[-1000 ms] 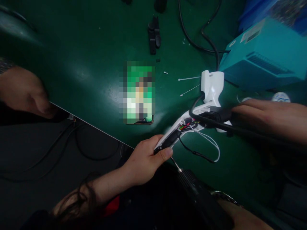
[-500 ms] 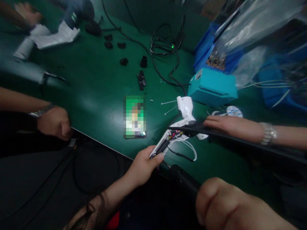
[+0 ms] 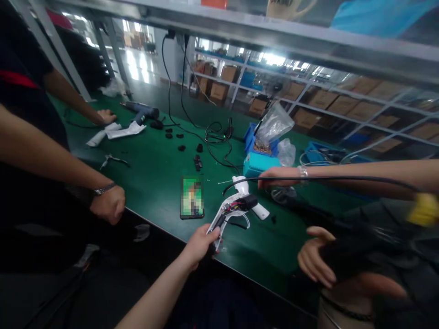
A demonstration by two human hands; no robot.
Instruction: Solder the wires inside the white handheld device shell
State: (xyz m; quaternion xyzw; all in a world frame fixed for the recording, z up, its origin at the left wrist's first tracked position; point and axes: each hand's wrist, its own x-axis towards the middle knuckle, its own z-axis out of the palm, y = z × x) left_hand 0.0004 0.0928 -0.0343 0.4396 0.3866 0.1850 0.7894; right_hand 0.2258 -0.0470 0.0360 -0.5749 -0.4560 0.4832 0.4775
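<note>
My left hand point(image 3: 200, 244) grips the lower end of an opened white handheld device housing point(image 3: 219, 214). Coloured wires and a black cylindrical part point(image 3: 247, 202) show inside it, and a white cable loop hangs at its side. At the lower right, my right hand point(image 3: 317, 262) curls around a dark, blurred electric screwdriver point(image 3: 346, 258), away from the housing; its tip cannot be made out. A co-worker's hand point(image 3: 274, 176) with a metal watch reaches in from the right, near the housing's white top. A phone point(image 3: 192, 215) lies left of the housing.
Another person's fist point(image 3: 111, 203) hangs at the left table edge, and a further hand point(image 3: 107, 116) rests behind. Pliers point(image 3: 115, 160), small black parts point(image 3: 198, 162), a teal box point(image 3: 260, 162) and a blue bin point(image 3: 252, 137) of screws occupy the green table point(image 3: 154, 192). A black cable point(image 3: 343, 178) crosses at right.
My view has tilted up, showing shelves behind. My right hand and the screwdriver have moved right, away from the housing. My left hand keeps its hold.
</note>
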